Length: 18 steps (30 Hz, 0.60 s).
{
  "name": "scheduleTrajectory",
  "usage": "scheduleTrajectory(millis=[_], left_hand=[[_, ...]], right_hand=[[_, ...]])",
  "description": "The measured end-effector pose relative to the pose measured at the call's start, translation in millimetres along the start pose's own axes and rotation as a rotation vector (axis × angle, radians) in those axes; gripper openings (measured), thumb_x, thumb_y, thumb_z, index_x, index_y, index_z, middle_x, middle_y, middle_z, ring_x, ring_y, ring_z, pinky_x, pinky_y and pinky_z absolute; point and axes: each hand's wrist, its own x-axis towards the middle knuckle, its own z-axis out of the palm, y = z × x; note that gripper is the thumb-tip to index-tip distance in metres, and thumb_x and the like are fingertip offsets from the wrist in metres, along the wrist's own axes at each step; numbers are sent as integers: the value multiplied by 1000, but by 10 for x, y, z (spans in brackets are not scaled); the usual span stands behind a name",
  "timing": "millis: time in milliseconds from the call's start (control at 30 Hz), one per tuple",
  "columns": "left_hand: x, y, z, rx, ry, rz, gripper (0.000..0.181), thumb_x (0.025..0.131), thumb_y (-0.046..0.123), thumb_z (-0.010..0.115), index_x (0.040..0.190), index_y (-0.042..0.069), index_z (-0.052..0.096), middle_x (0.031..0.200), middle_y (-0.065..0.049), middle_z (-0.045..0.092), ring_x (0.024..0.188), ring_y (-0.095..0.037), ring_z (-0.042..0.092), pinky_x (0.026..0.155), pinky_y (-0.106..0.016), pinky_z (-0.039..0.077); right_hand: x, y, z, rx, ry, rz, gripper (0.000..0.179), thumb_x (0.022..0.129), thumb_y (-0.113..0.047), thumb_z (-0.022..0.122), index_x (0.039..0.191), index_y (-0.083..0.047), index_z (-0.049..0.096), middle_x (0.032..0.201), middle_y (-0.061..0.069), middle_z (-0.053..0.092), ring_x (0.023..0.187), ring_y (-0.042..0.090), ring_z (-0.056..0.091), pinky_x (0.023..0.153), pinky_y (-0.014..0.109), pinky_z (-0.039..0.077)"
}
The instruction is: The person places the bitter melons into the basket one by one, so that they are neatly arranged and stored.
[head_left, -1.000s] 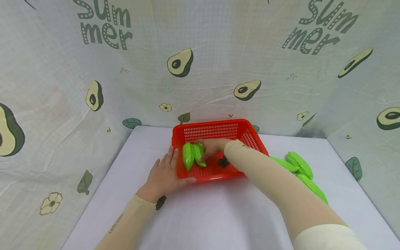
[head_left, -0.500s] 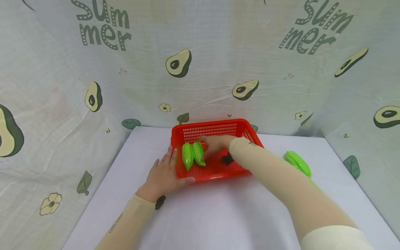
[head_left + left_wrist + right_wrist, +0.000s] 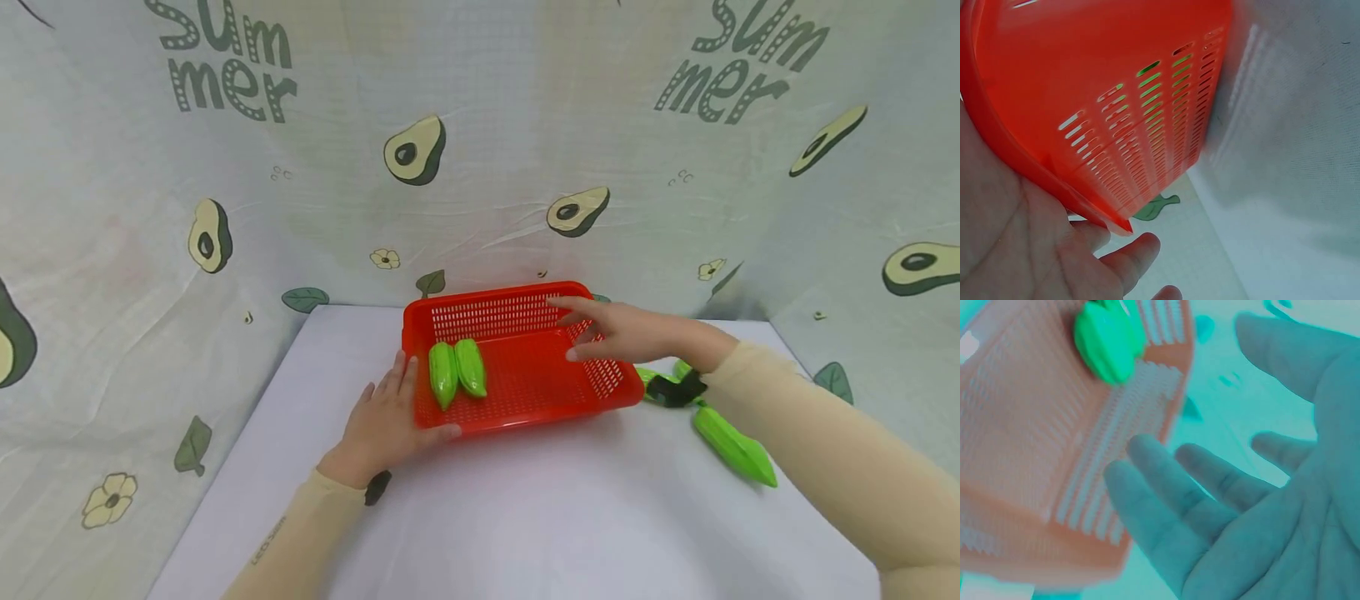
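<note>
A red slotted plastic basket (image 3: 536, 417) stands at the back of the table. Two glossy green ridged vegetables with pointed tips (image 3: 443, 375) (image 3: 471, 367) lie side by side in its left part. My left hand (image 3: 384, 427) rests along the basket's left end, fingers straight, thumb at the front edge; in the left wrist view the rim runs against the palm. Over the basket's right end hovers my right hand (image 3: 618, 329), fingers spread and holding nothing. The right wrist view shows its bare palm (image 3: 1266, 550) with the basket (image 3: 1016, 412) beyond.
More green vegetables of the same kind lie on the white table (image 3: 525, 517) right of the basket, one (image 3: 735, 446) in plain sight, others (image 3: 647, 377) partly behind my right wrist. A printed cloth (image 3: 480, 108) with avocados hangs behind and at both sides.
My right hand has let go of the second green vegetable in the basket and moved right, to the basket's right end. My left hand keeps its place at the left end.
</note>
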Motion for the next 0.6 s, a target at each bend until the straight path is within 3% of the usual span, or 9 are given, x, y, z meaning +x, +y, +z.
scheduleTrajectory(millis=[133,333,600], left_hand=[[-21,6,-13,-8,4,-3,125,59,90,35,148,5,12,152,-15,10,136,-32,15,102,-59,22],[-38,9,-10,-4,17,6,125,60,90,35,147,4,13,152,-15,11,136,-32,16,102,-59,23],[-21,12,1,-10,22,5,125,60,90,35,148,5,12,152,-15,10,136,-32,16,102,-59,22]], right_hand=[[-508,344,-54,-39,80,40,83,78,-47,68,145,-33,21,135,8,43,110,28,52,74,34,53],[-1159,874,133,-167,164,138,82,79,-57,61,146,-28,22,132,14,46,107,30,55,75,38,52],[-1597,1338,485,-232,273,236,79,81,-46,66,143,-11,31,135,23,40,109,42,50,78,52,48]])
